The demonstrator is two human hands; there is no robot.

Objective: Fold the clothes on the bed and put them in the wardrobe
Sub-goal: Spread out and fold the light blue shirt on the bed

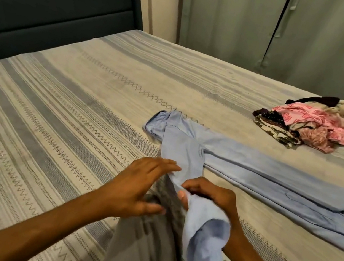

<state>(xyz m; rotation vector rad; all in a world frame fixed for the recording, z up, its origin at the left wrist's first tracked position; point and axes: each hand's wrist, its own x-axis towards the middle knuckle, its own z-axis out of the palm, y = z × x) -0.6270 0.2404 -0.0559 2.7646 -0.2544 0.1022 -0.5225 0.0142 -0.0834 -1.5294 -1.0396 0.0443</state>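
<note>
A light blue shirt (pixel 267 178) lies on the bed, its body folded into a long narrow strip running right, its collar at the far left end. One sleeve comes toward me. My right hand (pixel 214 199) grips that sleeve near the cuff, and the open cuff hangs below my wrist. My left hand (pixel 143 185) hovers beside the sleeve with straight, spread fingers; its fingertips touch the sleeve's cloth. A heap of unfolded clothes (pixel 317 125), pink, cream and dark pieces, sits at the far right of the bed.
The bed (pixel 69 101) has a striped cream and blue-grey cover. A dark padded headboard (pixel 50 7) stands at the far left. Pale green wardrobe doors (pixel 296 32) rise behind the bed. Grey cloth (pixel 146 251) lies below my hands at the near edge.
</note>
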